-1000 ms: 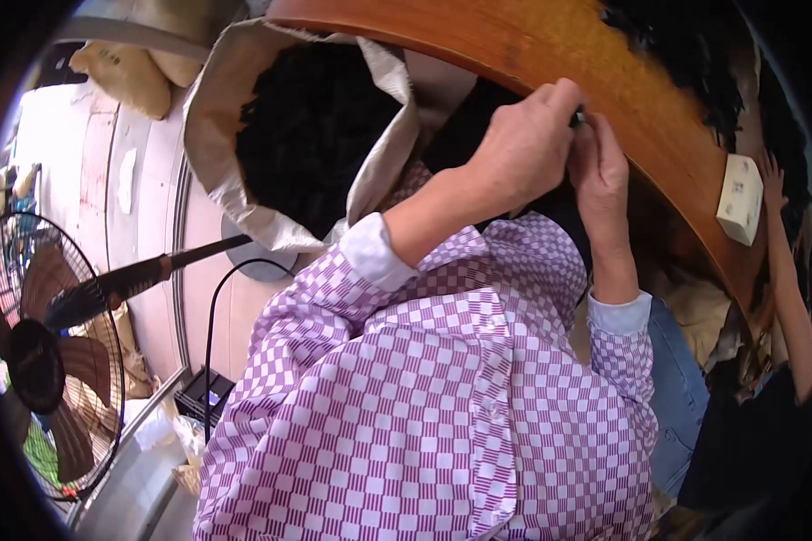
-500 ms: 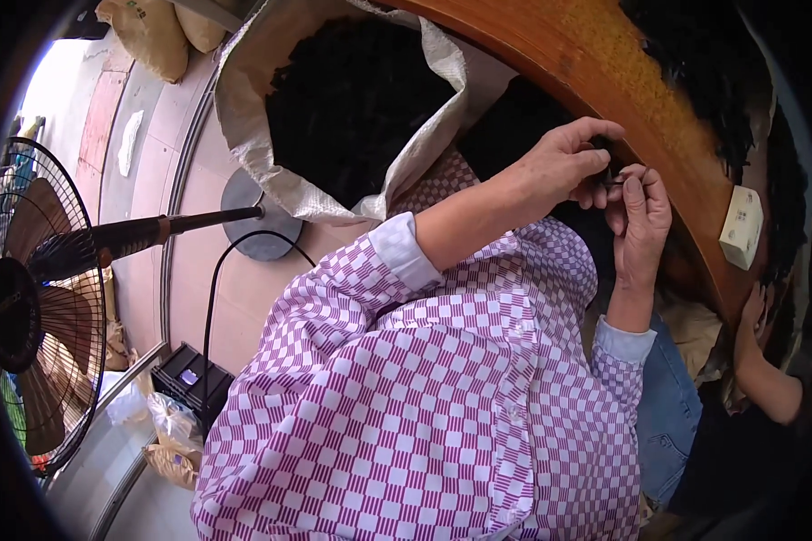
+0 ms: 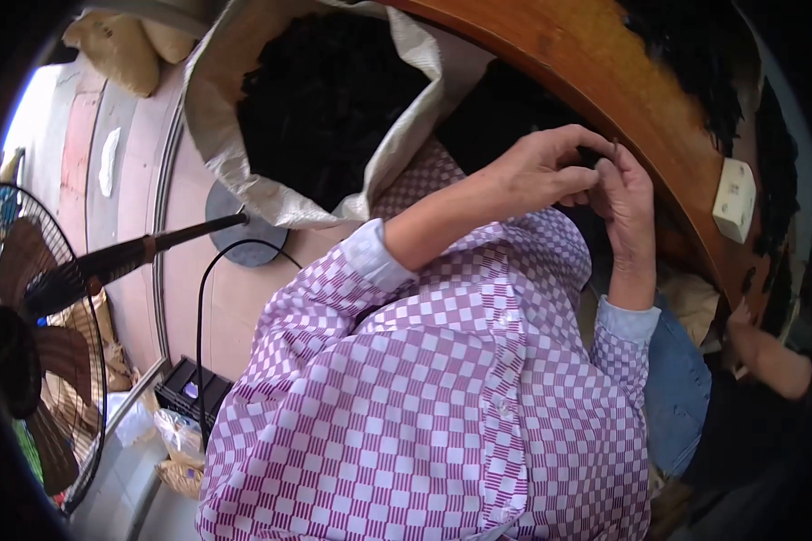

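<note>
My left hand reaches across from the left, its index finger and thumb curved toward the fingertips of my right hand. The two hands meet in front of the brown wooden table edge. Only the tip of a small, thin dark piece shows where the fingertips come together, and most of it is hidden. My right fingers are bent and pressed together around it. What lies inside my left fingers is hidden. Left of the hands stands an open white woven sack holding many small black pieces.
A cream-coloured box sits on the wooden table, with black pieces heaped beyond. Another person's arm is at the right. On the left are a standing fan, a black cable, a black crate and brown bags.
My hands have drawn closer together, with my right hand slightly up and left. The dark piece between them is now more hidden. The whole view has shifted a little. The other person's arm moved.
</note>
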`<state>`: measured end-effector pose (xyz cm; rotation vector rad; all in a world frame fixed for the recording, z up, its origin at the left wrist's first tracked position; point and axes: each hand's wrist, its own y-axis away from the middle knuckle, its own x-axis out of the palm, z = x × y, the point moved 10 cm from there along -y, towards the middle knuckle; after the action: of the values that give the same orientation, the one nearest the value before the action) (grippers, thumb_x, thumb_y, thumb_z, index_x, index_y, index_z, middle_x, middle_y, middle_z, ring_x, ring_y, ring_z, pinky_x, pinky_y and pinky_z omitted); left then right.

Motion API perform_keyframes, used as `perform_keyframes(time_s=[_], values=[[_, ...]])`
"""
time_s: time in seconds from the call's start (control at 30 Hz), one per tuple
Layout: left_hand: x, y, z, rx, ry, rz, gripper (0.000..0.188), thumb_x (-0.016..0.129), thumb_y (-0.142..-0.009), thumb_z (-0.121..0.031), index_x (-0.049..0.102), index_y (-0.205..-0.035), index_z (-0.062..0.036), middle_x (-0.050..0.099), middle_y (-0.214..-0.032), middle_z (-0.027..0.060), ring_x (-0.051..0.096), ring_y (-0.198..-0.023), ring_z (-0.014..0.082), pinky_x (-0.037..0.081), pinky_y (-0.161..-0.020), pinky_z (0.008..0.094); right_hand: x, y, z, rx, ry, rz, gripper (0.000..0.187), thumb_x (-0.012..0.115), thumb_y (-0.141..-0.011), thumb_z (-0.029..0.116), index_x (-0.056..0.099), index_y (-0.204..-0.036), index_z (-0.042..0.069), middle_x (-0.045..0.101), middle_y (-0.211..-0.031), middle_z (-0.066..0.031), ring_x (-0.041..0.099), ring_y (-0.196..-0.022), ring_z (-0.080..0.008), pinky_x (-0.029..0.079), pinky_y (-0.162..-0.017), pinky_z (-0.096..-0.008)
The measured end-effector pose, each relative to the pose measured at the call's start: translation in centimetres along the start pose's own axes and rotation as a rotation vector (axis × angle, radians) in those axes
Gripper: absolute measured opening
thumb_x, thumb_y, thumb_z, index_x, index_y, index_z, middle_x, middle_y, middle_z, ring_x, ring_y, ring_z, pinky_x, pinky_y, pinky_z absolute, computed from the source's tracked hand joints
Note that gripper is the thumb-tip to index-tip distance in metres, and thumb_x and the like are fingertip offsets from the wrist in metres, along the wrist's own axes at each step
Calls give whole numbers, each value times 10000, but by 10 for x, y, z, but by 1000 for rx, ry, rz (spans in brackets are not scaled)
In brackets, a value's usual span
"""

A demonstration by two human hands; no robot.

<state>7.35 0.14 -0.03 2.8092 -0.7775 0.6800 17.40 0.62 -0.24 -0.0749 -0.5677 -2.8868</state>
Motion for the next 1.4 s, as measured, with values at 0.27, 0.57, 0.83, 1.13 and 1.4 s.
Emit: perform_keyframes(time_s=[0.27,0.57,0.83,1.13,1.4], values=[[-21,5,-11,116,-141,-251,328,554,-880,3,549,-1204,-47,593,-857,26,564,-770,65,490,-674,207,12,9,2,-164,39,-137,339,511,-958,352,576,-1097,51,413,-631,88,334,-510,1,237,-446,-164],[-20,-6,2,57,-113,-258,353,560,-881,13,541,-1229,-48,595,-859,7,544,-776,52,473,-683,198,17,4,-10,-186,-69,-109,365,470,-983,285,477,-1249,34,454,-720,76,362,-542,8,266,-455,-151],[-15,-7,-6,153,-371,-277,373,536,-850,74,564,-1209,-24,615,-939,29,556,-825,67,474,-701,206,14,6,-13,-189,-187,-116,291,457,-988,196,475,-1245,61,457,-717,69,381,-548,5,295,-463,-151],[-5,-1,-43,278,-699,-338,389,534,-832,112,575,-1195,-21,663,-1002,87,615,-857,94,500,-719,227,20,-2,13,-411,-64,-61,273,461,-983,148,475,-1242,66,491,-745,36,434,-548,-26,381,-499,-180],[-41,3,-53,193,-565,-389,330,551,-849,94,598,-1158,-11,640,-959,30,601,-805,76,499,-693,210,17,-11,42,-528,744,-138,238,522,-941,149,531,-1159,53,671,-856,-106,664,-725,-163,503,-616,-292]])
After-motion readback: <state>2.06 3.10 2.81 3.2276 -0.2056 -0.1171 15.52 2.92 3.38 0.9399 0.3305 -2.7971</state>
